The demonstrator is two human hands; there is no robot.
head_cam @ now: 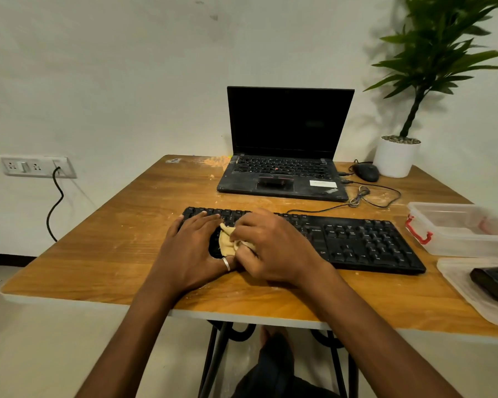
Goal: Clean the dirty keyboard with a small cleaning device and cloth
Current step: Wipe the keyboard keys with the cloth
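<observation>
Two bare hands work at the left end of a long black plastic computer keyboard (357, 242), which lies flat across the middle of a brown wood-grain table (121, 242).

The left hand (193, 242) rests palm down on the keys with its fingers straight and slightly spread, holding nothing. A silver ring (226, 264) shows on its thumb.

The right hand (273, 248) is just beside it, fingers curled tight around a bunched tan cloth (227, 241). The cloth pokes out from under the knuckles, presses on the keys and sits between the two hands, touching both.

The right half of the keyboard, with arrow keys and number pad, lies uncovered.

Behind the keyboard stands an open black laptop (282, 156) with a dark screen and a dusty palm rest. To its right are a black wired mouse (365, 171) and a green leafy plant in a white round pot (396, 158).

At the table's right edge sits a clear plastic box with a red latch (460, 231). Nearer the viewer, a small black box-shaped object (495, 282) lies on a clear plastic lid (457, 285), well apart from both hands.
</observation>
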